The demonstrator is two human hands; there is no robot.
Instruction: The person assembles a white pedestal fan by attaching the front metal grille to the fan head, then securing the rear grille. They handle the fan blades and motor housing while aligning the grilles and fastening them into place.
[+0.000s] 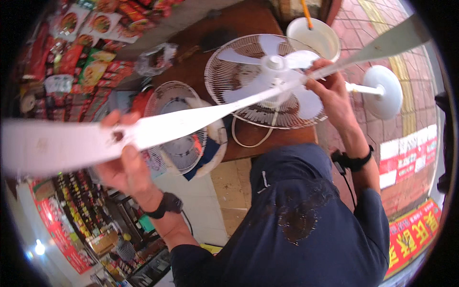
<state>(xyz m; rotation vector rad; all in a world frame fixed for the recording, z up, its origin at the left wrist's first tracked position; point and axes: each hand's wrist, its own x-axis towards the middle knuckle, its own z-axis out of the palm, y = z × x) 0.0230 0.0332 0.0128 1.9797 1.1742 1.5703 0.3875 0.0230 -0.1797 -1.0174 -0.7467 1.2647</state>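
Observation:
A long white fan blade [186,122] stretches across the view, from the left rim to the upper right, narrow and twisted in the middle. My left hand [129,172] is closed on its broad left part, with the thumb beside a dark spot. My right hand [332,98] grips the narrow part between thumb and fingers. Behind it a white pedestal fan [275,62] lies with its blades facing up and no front cover over them. Its round base [382,93] sticks out to the right. A loose wire grille [174,93], partly hidden by the blade, is left of the fan.
The fan lies on a brown wooden table [244,19]. A white bucket [291,33] with an orange stick stands beyond it. Red snack packets [67,52] fill the far left, next to a clear plastic bag [155,60]. Paving [356,28] lies to the right.

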